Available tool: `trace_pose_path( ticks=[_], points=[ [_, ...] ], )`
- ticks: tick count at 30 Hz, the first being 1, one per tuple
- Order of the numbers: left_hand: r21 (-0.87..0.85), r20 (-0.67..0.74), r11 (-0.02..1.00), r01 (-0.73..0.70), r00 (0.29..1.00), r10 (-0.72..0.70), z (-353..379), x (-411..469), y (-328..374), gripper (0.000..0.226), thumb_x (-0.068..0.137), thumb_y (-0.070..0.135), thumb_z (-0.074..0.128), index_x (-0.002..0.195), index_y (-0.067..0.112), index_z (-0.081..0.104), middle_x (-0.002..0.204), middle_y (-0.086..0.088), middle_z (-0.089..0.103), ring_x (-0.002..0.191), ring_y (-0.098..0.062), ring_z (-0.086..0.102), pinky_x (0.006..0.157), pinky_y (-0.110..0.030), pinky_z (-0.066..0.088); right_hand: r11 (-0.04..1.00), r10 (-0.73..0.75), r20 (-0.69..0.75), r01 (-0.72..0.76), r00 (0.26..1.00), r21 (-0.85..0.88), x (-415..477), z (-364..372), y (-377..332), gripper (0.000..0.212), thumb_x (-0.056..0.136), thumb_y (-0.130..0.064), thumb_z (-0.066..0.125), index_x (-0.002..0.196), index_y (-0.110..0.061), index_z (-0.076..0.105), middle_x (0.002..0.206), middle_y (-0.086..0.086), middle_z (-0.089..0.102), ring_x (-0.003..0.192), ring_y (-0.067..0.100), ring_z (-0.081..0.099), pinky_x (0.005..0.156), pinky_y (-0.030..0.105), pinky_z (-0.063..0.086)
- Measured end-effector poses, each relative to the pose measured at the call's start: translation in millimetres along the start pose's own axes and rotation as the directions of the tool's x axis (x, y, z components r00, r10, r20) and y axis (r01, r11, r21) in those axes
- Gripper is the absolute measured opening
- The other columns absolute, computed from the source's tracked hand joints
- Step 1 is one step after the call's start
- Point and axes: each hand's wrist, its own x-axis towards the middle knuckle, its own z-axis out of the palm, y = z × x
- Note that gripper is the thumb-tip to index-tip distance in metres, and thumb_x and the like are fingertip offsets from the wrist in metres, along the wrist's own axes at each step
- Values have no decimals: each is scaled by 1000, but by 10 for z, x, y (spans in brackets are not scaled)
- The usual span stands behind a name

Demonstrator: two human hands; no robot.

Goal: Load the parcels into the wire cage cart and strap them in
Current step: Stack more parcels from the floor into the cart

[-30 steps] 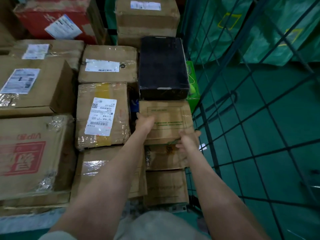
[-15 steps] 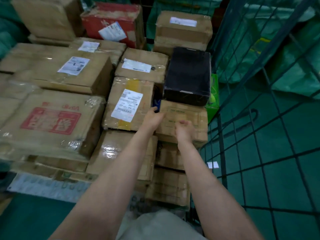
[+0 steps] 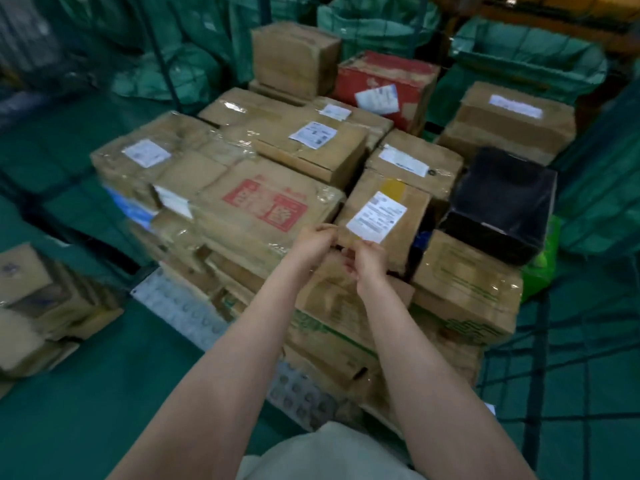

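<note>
both hands pinch the near edge of the labelled parcel [image 3: 384, 220] on top of the stack: left hand [image 3: 313, 239] at its corner, right hand [image 3: 367, 263] under the label. taped cardboard, probably stiff and slippery; better gripped underneath. black box [image 3: 502, 202] sits just beside.

left hand [image 3: 313, 237], right hand [image 3: 367, 263] — both gripping labelled parcel [image 3: 384, 223]

Green floor [image 3: 86, 393] everywhere, flat and matte under dim, greenish light. Along the far edge, big green sacks [image 3: 367, 27] slump shoulder to shoulder, one standing open at the far right [image 3: 526, 53]. At the left edge, a low heap of flattened cardboard [image 3: 41, 306] lies on the floor.
</note>
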Motion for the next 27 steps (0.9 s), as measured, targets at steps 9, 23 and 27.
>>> trace_pose_path(
  ticks=[9, 23, 27],
  points=[
    [-108, -246, 994, 16, 968, -43, -1562, -311, -507, 27, 90, 5, 50, 113, 7, 65, 85, -1, 60, 65, -11, 49, 52, -16, 40, 999, 27, 152, -21, 988, -41, -710, 1222, 535, 13, 93, -3, 46, 83, -11, 50, 66, 7, 52, 43, 13, 45, 44, 20, 35],
    [-266, -490, 962, 57, 852, -186, -3680, -1094, -1468, 25, 95, 17, 44, 114, 19, 60, 104, 0, 59, 93, -19, 52, 74, -30, 38, 957, 173, 428, -50, 887, -284, -1870, 2924, 1517, 25, 95, -8, 49, 71, -14, 47, 66, 5, 52, 34, 10, 48, 45, 22, 34],
    [-350, -528, 933, 87, 804, -273, -4058, -1175, -1741, 19, 92, 11, 46, 100, 22, 59, 105, -3, 59, 94, -20, 54, 69, -29, 38, 929, 241, 479, -59, 844, -364, -2038, 3284, 1765, 24, 94, -7, 48, 72, -16, 47, 66, 4, 54, 47, 15, 46, 47, 21, 36]
  ],
)
